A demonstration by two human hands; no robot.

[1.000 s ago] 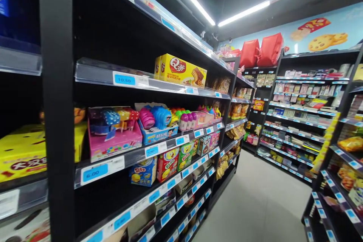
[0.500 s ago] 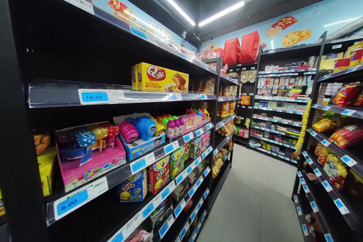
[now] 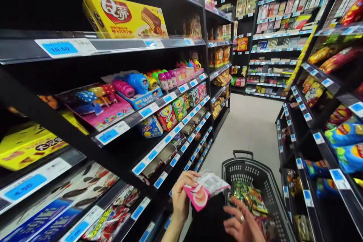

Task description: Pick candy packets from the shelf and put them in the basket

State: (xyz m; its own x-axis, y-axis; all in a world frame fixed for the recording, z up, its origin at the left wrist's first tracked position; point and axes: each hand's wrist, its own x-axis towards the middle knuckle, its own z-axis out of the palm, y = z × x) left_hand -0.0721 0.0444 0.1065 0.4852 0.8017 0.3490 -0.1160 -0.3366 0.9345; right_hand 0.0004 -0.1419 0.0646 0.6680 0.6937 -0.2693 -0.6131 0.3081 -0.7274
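Low in the head view, my left hand [image 3: 182,193] grips a pink and white snack bag [image 3: 208,188] by its left edge. The bag is held tilted, just left of a dark grey shopping basket [image 3: 265,170]. My right hand [image 3: 241,219] is held beside the basket's near left side with its fingers apart and a ring on one finger, a short way from the bag. Several green and yellow snack packets [image 3: 249,196] lie inside the basket, and reddish packets are partly hidden behind my right hand.
Black shelves [image 3: 167,98] line the left, with a yellow biscuit box [image 3: 127,17], toy candies and small snack boxes. On the right stand shelves with blue chip bags [image 3: 348,136]. A grey floor aisle [image 3: 241,121] leads to stocked back shelves [image 3: 279,38].
The view has tilted down, so the shelves sit higher in the picture and the ceiling is gone. Both my hands, the snack bag and the basket have come into view.
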